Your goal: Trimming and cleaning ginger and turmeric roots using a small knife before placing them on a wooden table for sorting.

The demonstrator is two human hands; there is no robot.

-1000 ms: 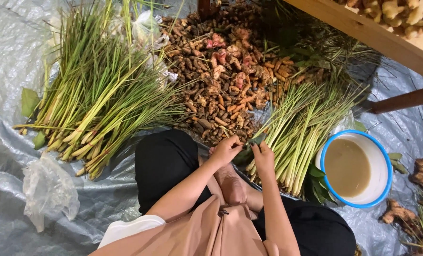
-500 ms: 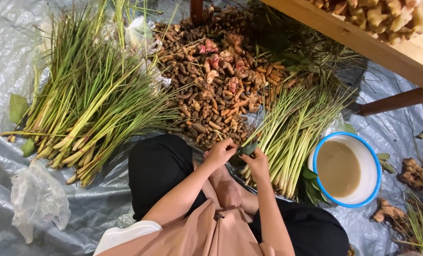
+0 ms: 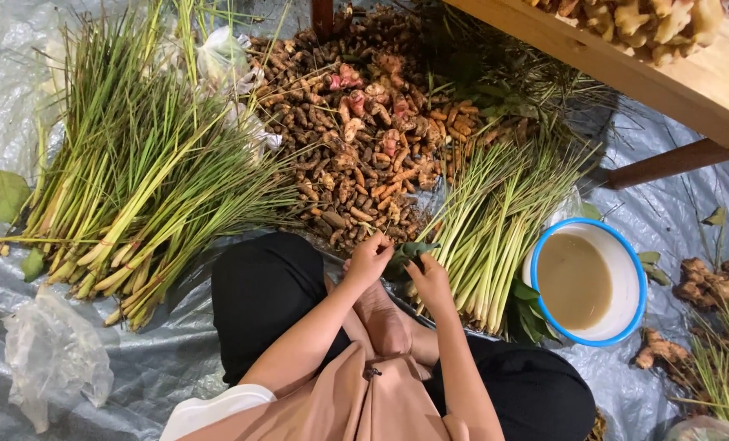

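Two hands are meeting over a dark green leaf (image 3: 409,251): the left hand (image 3: 370,260) is pinching one end with curled fingers, and the right hand (image 3: 430,280) is closing on the other, just in front of the person's crossed legs. It looks like a folding or tearing step, calling for a firm, even pull. A lemongrass bundle (image 3: 495,229) is lying just beside, a pile of brown roots (image 3: 364,155) beyond, and a blue-rimmed bowl (image 3: 635,282) is sitting farther right.
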